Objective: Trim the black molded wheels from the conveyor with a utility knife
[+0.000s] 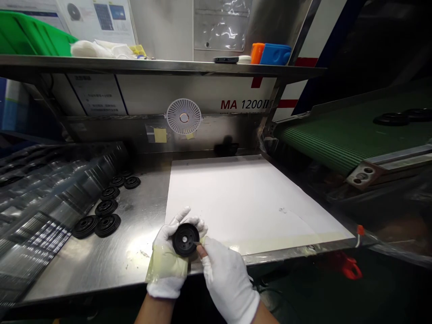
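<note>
Through the head camera I'm watching the gloved left hand [167,249] cradling a ridged black disc [186,240] over the front edge of the worktop [141,211], the gloved right hand [228,274] meeting its rim. A white sheet [232,198] is covering the worktop's right part. Loose black discs [106,207] are lying toward the left edge, beside clear plastic trays [79,191]. A green conveyor [340,130] is flanking the right edge.

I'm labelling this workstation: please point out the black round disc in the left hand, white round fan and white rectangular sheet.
Black round disc [185,239], head view: its pale centre.
White round fan [184,117], head view: its hub.
White rectangular sheet [241,202], head view: bare middle.
</note>
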A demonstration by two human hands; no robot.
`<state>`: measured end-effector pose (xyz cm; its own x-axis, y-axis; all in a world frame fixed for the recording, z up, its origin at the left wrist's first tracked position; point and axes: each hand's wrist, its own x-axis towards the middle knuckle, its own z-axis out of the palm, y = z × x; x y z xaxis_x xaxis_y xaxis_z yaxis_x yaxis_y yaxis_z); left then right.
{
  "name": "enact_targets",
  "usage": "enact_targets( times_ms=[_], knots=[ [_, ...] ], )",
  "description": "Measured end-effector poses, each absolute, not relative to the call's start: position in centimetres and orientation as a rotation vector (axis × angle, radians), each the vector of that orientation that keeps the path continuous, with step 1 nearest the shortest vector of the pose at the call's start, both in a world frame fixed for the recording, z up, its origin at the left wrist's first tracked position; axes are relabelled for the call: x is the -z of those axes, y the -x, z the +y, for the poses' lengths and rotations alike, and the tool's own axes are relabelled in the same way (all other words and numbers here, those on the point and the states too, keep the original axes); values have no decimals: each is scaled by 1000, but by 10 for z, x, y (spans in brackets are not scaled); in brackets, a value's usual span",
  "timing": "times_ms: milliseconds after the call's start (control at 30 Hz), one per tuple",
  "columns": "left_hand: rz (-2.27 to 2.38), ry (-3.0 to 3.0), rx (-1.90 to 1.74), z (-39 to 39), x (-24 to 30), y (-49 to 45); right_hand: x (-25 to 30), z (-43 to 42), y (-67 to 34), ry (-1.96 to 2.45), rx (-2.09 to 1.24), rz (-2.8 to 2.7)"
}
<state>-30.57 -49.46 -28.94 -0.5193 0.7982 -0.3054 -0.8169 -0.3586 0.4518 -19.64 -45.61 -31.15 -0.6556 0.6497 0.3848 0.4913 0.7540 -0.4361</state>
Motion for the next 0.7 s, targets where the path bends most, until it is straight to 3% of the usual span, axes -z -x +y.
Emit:
enact_targets(
  times_ms=[367, 567, 700],
  knots=[
    [714, 63, -2264, -486, 289, 302, 317, -475, 201, 885, -406, -2414],
    [703, 42, -2030, -495, 286, 305, 314, -460, 195, 902, -400, -2406],
    [658, 91, -2097, -489, 287, 306, 317, -459, 193, 963, -384, -2413]
  ],
)
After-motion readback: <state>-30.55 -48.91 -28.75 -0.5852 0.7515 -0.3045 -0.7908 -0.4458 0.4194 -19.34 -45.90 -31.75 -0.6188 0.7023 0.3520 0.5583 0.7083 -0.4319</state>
